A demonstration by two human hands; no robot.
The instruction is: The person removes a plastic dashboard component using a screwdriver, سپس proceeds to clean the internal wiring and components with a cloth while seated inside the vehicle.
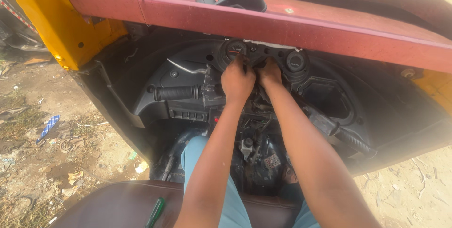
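Nearest, on the brown seat (113,204) below the round gauge, a green-handled screwdriver (155,212) lies untouched, well apart from both hands; the person's legs in light blue trousers (235,209) sit on that seat, and both bare forearms reach forward toward the gauge. Below the gauge, between the arms, a tangle of dark cables and small metal parts (254,143) hangs exposed; to the left of the gauge a black handlebar grip (175,92) sticks out sideways, with a row of switches just beneath it. Farther in, the left hand (238,80) sits just below the round gauge (234,49), its fingers curled and pressed together over a dark part under the gauge's lower rim; the fingertips touch that rim area, though what exactly they pinch cannot be told. The right hand (270,72) lies just right of the gauge, touching the left hand, fingers bent inward on the same dark fitting; whether they grip it is hidden. As a judgement, the work goes best with one hand steadying the fitting while the other works it gently, keeping the cables below the gauge from snagging. Right of the gauge sits a second round dial (296,62); above it spans a red padded bar (263,21), and a yellow body panel (52,16) stands far left.
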